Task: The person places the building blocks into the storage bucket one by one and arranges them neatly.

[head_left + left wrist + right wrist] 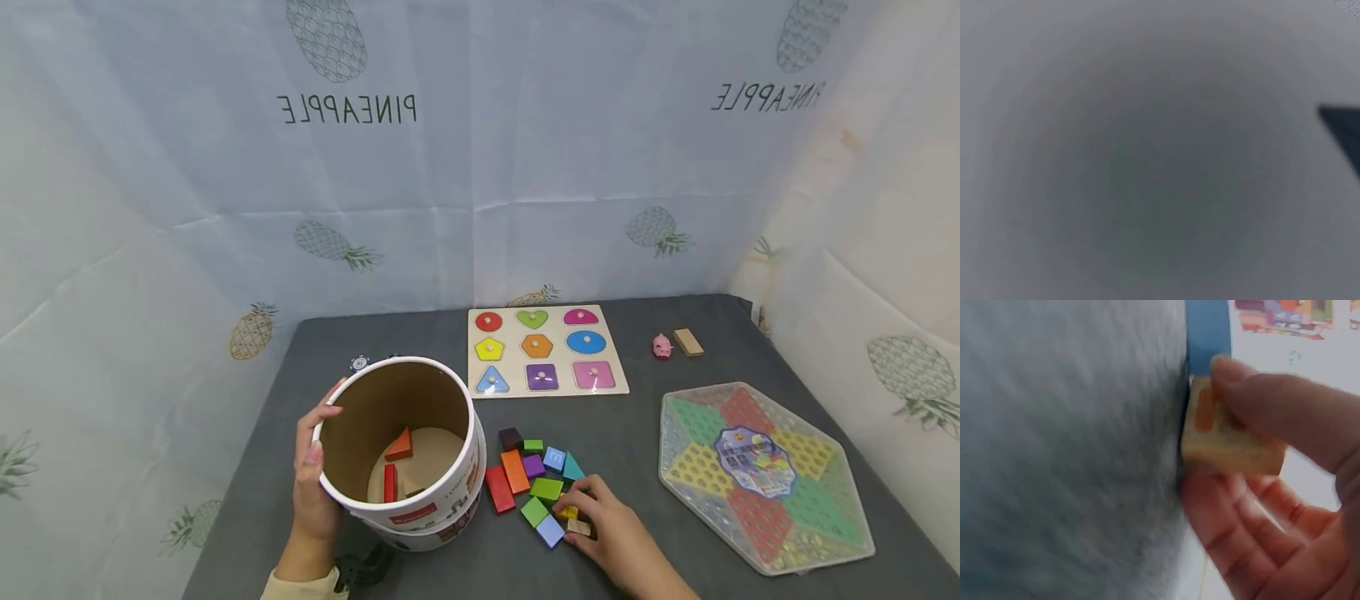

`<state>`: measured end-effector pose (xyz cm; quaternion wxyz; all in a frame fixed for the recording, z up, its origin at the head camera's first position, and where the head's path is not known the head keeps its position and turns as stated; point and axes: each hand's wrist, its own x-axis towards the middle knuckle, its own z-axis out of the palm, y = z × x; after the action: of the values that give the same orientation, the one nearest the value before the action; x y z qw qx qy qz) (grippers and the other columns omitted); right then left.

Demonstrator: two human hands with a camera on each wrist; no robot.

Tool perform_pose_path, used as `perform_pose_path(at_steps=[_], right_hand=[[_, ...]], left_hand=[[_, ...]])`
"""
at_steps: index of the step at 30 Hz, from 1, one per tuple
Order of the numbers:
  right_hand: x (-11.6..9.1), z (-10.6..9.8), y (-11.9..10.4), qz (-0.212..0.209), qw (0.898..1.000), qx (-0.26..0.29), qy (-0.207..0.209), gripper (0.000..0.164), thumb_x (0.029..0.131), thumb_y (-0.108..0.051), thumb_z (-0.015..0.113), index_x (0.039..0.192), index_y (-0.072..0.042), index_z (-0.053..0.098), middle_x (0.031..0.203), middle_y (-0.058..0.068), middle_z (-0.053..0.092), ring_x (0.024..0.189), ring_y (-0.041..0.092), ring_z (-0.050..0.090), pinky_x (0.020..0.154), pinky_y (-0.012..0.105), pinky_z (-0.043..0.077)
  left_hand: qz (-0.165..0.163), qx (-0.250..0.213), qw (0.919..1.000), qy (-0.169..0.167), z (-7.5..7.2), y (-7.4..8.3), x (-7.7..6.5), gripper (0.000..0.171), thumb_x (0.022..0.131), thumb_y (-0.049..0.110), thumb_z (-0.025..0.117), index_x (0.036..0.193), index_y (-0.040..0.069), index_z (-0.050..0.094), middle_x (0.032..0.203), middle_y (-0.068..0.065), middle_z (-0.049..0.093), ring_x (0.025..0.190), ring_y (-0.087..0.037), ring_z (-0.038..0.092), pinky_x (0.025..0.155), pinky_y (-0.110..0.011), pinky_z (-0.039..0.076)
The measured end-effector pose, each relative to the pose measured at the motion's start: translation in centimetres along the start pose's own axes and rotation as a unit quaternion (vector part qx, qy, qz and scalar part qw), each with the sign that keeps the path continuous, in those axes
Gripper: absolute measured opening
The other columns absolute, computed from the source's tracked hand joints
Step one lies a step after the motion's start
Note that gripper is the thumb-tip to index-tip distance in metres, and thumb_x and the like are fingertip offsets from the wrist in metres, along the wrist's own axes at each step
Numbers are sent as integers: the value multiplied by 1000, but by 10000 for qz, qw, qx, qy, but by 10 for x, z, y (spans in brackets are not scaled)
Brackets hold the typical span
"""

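Note:
My left hand (313,479) grips the left side of a white round bucket (442,492), fingertips at its rim. The bucket is tilted so its brown inside shows, with an orange triangular block (400,445) and a red block (390,483) at the bottom. On the table to its right, my right hand (611,533) pinches a small natural-wood block (1232,456) between thumb and fingers; an orange mark shows on it in the right wrist view. Beside that hand lie several coloured blocks, among them a light blue one (550,531) and a green one (534,511). The left wrist view is a grey blur.
Behind the blocks lies a wooden shape puzzle board (555,390). To the right sits a hexagonal game box (682,433). A pink pig figure (662,347) and a wooden plank (687,342) lie at the back right. A poker chip (360,363) lies behind the bucket.

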<state>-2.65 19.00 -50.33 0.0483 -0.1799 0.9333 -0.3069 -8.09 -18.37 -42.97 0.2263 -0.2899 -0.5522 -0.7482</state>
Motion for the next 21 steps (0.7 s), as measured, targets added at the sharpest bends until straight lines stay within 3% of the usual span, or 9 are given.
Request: perform_pose_path(at_steps=[6,12,15,17,21], right_hand=[[12,-16,-4,252,9997,8,72,36,76,-14,80,106,-29,66,101,-10,48,78,5,51,66,24,49],[8,-48,-20,437,9964,456,568,31,74,-13,80,100,-27,70,93,-10,54,71,4,49,61,20,47],[19,-69,-44,87,9899,920,1073,32,74,-10,80,95,-31,70,91,-15,56,78,5,56,68,22,52],[31,-82,-66,-485,9805,1338,1358,36,74,-4,79,96,-30,68,95,-14,58,83,7,59,71,24,53],[56,-101,-115,-1540,9600,1966,1268,44,74,4,77,106,-23,64,106,-7,57,95,13,60,76,27,54]], left_hand=[[7,10,10000,-82,0,2,0,44,92,8,17,126,-17,29,147,-32,21,134,-39,25,105,-37,31],[-69,223,9997,15,1,3,-4,44,92,8,18,126,-16,29,148,-31,21,134,-38,26,103,-37,33],[-74,191,9998,68,0,3,-3,44,92,9,18,126,-16,30,147,-31,21,133,-38,26,103,-37,34],[-66,178,9998,95,-1,4,-3,44,92,10,19,126,-16,30,147,-31,22,133,-38,26,103,-37,34],[-29,146,9999,22,-1,1,-3,44,93,9,19,126,-17,29,147,-31,22,134,-38,25,103,-37,33]])
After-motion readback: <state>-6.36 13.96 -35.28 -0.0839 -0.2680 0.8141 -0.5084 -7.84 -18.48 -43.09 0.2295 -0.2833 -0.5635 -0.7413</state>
